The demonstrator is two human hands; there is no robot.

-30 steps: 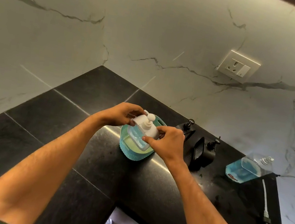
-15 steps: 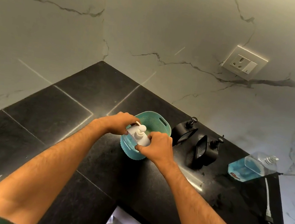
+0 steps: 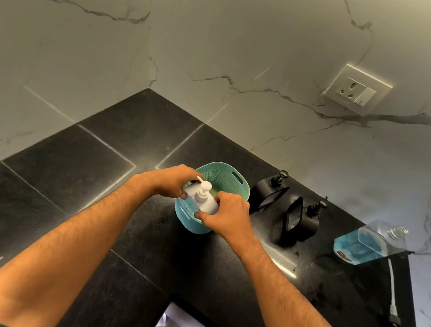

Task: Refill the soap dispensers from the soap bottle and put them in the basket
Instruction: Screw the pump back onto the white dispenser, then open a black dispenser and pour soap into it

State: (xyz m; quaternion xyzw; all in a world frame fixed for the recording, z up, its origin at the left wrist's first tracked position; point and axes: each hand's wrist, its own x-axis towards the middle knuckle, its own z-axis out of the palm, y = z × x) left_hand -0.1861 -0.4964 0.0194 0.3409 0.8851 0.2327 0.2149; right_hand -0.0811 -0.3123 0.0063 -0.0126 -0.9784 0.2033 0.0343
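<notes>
A: What sits on the black desk [image 3: 98, 163]?
B: A teal basket [image 3: 236, 183], two black dispensers [image 3: 268, 195] beside it, the soap bottle [image 3: 363, 243] lying farther right.
A: And the white dispenser [image 3: 202, 199]?
B: Inside the basket, left hand [image 3: 171, 182] and right hand [image 3: 229, 216] each with a grip curled around it.

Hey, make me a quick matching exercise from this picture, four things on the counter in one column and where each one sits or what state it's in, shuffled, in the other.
Things:
1. white dispenser
2. teal basket
3. soap bottle
4. loose pump with tube

States:
A. lying at the counter's right edge
B. held by both hands
C. cap off, blue liquid inside
D. standing left of two black dispensers

Pairs: 1-B, 2-D, 3-C, 4-A
</notes>
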